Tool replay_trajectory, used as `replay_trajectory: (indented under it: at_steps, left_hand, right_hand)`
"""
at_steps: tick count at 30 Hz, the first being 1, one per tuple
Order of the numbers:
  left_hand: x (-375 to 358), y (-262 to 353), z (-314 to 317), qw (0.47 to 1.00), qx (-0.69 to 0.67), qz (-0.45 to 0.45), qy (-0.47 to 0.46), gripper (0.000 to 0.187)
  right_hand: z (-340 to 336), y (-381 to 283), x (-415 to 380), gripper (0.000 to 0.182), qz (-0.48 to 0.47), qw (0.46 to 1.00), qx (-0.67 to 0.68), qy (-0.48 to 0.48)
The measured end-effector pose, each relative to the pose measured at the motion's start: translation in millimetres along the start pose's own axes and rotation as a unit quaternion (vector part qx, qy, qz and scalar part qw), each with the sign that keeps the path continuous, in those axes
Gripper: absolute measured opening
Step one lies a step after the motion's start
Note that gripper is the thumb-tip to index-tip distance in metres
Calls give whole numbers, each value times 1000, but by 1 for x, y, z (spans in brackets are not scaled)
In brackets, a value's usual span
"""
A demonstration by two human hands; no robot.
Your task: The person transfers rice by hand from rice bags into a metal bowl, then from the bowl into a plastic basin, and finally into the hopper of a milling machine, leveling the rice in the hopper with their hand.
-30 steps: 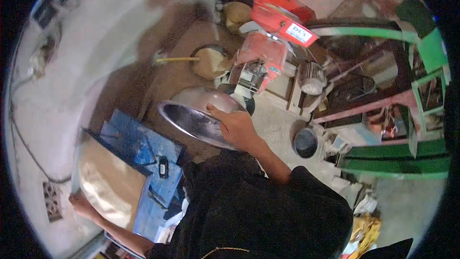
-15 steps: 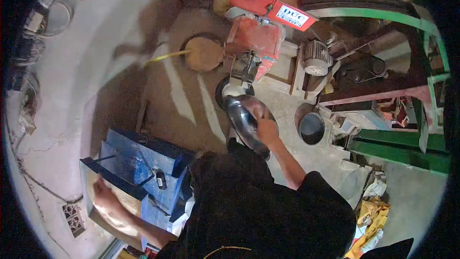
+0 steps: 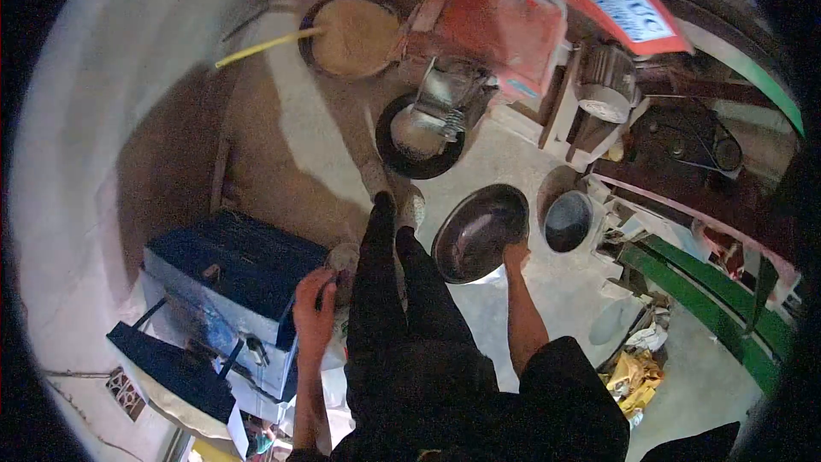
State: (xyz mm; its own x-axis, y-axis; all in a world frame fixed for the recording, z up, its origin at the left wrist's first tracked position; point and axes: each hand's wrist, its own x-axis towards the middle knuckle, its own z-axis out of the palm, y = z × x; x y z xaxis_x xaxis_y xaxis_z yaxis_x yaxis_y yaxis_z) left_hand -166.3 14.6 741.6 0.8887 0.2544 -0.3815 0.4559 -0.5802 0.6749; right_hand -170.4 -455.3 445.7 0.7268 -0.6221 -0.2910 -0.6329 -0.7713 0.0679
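My right hand (image 3: pixel 516 257) is closed on the rim of a dark oval-looking basin (image 3: pixel 481 233), whose bare inside faces up at me. At the near right corner of a blue metal box (image 3: pixel 231 282), my left hand (image 3: pixel 315 306) has its fingers curled. What they hold, if anything, I cannot make out. Ahead of my feet, a black basin (image 3: pixel 389 154) with pale powdery material in it stands under the metal outlet (image 3: pixel 445 90) of a red machine (image 3: pixel 492 26).
A round pan of brown material (image 3: pixel 352 34) with a yellow stick (image 3: pixel 265 47) lies at the far left. A grey bucket (image 3: pixel 569 221) stands right of the held basin. A motor (image 3: pixel 605 81), green metal beams (image 3: pixel 684 308) and yellow sacks (image 3: pixel 634 372) are on the right.
My right hand has brought the basin back from the machine's outlet, toward me and to the right. My left hand has moved right, from the box's open front flap to its corner. The view has shifted.
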Motion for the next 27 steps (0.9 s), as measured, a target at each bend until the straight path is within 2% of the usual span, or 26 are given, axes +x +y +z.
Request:
replay_trajectory:
  at_steps: [2,3,4,5,6,7,8,9,10,11,12,14,15,16,17,19,20,21,23,27]
  left_hand:
    - [15,-6,29,998,-33,-44,-34,22]
    - [25,-12,41,993,-67,-77,-56,22]
    - [32,-25,52,992,-68,-84,-61,22]
    - [36,-42,68,989,-82,-103,-72,22]
    - [42,-55,81,984,-98,-123,-80,22]
    - [53,-62,92,983,-102,-129,-79,22]
    - [66,-68,102,962,-169,-192,-92,23]
    - [83,-75,115,933,-236,-252,-103,25]
    - [98,-89,130,930,-241,-257,-102,25]
    - [113,-114,149,944,-216,-233,-89,27]
    - [125,-144,172,956,-191,-210,-76,29]
    - [140,-238,246,925,-257,-281,4,31]
    - [164,-248,260,935,-211,-284,-3,31]
    - [189,-257,274,944,-165,-286,-11,31]
    - [199,-286,302,951,-221,-213,26,32]
    - [227,-356,365,938,-268,-218,31,33]
    - [252,-380,388,919,-261,-296,-1,33]
    - [272,-380,401,927,-239,-290,-17,36]
    - [314,-360,413,960,-166,-223,-43,41]
    - [375,-355,454,983,-66,-155,-78,53]
  right_hand:
    - [-42,-46,2,43,62,986,74,-137]
    - [-2,-36,17,43,61,986,68,-141]
    - [65,-6,34,42,-50,998,-13,-26]
    - [81,-5,41,42,-164,978,-95,88]
    - [95,-4,51,42,-170,977,-101,85]
    - [79,-33,55,40,-140,988,41,49]
    - [73,-52,60,37,-105,978,180,11]
    - [84,-62,72,37,-109,979,174,9]
    - [98,-69,82,36,-44,972,220,-67]
    - [112,-73,90,35,25,954,262,-143]
    - [120,-80,94,35,22,956,255,-146]
    - [126,-104,90,35,120,853,461,-214]
    - [84,-154,75,39,203,841,456,-210]
    - [111,-144,80,39,200,845,449,-211]
    - [151,-120,80,41,122,852,469,-200]
    - [137,-146,73,46,220,696,638,-245]
    - [142,-149,78,46,220,700,633,-247]
    - [147,-147,81,48,223,723,597,-267]
    - [155,-145,81,48,196,694,626,-297]
    - [140,-161,76,42,197,683,637,-299]
